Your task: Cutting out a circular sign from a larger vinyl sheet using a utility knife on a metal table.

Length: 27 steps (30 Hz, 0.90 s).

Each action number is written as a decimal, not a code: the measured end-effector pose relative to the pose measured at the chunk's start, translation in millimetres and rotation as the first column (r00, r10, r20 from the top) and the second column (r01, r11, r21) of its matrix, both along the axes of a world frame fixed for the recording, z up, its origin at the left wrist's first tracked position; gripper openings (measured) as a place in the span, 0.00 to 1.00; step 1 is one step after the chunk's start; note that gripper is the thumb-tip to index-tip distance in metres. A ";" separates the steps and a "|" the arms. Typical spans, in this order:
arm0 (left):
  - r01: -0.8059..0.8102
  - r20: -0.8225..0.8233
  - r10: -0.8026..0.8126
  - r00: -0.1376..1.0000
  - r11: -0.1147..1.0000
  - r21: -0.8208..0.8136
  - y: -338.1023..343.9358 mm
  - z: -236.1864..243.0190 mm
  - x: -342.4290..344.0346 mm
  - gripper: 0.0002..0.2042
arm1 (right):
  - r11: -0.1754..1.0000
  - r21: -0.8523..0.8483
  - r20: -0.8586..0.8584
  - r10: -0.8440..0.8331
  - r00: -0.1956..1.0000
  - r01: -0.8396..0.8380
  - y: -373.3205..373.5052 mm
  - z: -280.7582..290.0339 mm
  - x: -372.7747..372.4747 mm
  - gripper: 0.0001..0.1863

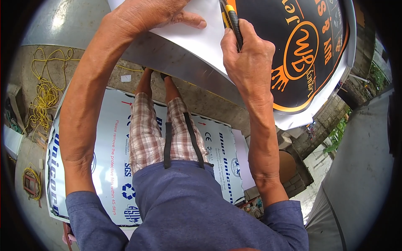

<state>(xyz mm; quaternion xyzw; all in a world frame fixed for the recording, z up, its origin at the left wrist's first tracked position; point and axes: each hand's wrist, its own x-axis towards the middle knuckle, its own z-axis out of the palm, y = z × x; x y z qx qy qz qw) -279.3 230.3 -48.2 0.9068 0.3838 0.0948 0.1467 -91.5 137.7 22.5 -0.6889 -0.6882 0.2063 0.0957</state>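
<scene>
My right hand is closed around a yellow and black utility knife, its front end pointing toward the upper edge of the view. Beneath the knife lies a white sheet, which borders a printed black sign with orange edging and lettering. My left hand rests on the white sheet to the left of the knife, thumb stretched out toward it. The upper edge of the view cuts off most of its other fingers. Whether the blade touches the sheet cannot be made out.
The sheet and sign lie on a metal-looking work surface. Below, a light blue film-covered panel stands behind my legs. Tangled yellow cord lies on the concrete floor at left. A grey cover hangs at right.
</scene>
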 end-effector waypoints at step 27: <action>0.003 -0.021 -0.003 1.000 1.000 -0.014 0.7 0.0 1.2 0.58 | 0.999 0.019 -0.006 0.036 0.999 -0.035 -1.0 -2.7 6.4 0.09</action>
